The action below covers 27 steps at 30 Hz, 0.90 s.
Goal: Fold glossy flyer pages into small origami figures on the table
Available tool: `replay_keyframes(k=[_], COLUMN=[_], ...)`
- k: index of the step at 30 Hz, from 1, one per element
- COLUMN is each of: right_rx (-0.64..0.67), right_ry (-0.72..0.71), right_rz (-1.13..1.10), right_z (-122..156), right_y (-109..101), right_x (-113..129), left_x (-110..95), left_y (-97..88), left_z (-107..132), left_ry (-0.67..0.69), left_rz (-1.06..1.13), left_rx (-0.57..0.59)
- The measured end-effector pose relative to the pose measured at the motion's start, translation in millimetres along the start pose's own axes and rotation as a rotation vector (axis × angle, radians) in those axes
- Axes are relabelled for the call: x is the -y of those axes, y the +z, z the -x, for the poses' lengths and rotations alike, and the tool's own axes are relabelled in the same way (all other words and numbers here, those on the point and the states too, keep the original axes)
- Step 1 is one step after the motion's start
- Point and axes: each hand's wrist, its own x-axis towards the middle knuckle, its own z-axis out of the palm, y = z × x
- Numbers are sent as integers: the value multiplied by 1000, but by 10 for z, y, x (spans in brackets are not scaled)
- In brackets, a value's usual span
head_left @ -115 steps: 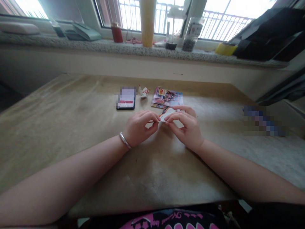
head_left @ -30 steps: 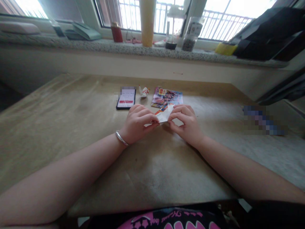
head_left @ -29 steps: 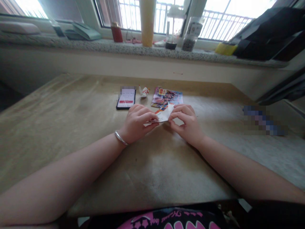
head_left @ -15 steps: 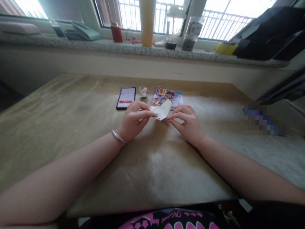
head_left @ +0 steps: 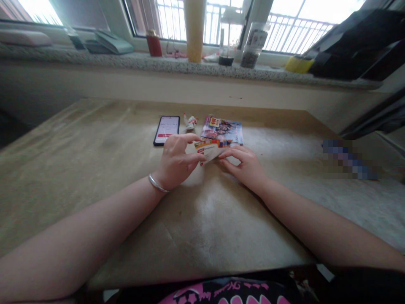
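A small folded piece of printed paper (head_left: 209,150) sits between my two hands, just above the table. My left hand (head_left: 176,162), with a silver bracelet on the wrist, pinches its left end between thumb and fingers. The fingertips of my right hand (head_left: 245,165) curl in and touch its right end. Its printed side, with red and orange marks, faces up. Just behind it a colourful leaflet (head_left: 225,129) lies flat on the table.
A phone (head_left: 166,129) with a lit screen lies left of the leaflet, and a small folded paper figure (head_left: 190,121) sits between them. The beige table (head_left: 95,160) stretches wide to both sides. Bottles and jars (head_left: 249,46) line the stone windowsill behind.
The folded paper has been turned over: half a second ago its white side stood up, now its printed side faces up. Both hands stayed in place.
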Motion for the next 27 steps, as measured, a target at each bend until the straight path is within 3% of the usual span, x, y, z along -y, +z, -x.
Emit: replay_keyframes(k=[6, 9, 18, 27], right_rx=[-23, -39, -81, 17], right_ry=[35, 30, -48, -216], right_rz=[-29, -21, 111, 153], right_z=[11, 15, 12, 18], right_y=[11, 11, -28, -90], right_x=[-27, -31, -54, -98], left_x=[29, 14, -29, 41], left_y=[-8, -11, -59, -129], left_z=[1, 0, -24, -13], left_ry=[172, 211, 290, 71], left_rz=[-2, 17, 55, 157], left_rx=[88, 150, 180, 250])
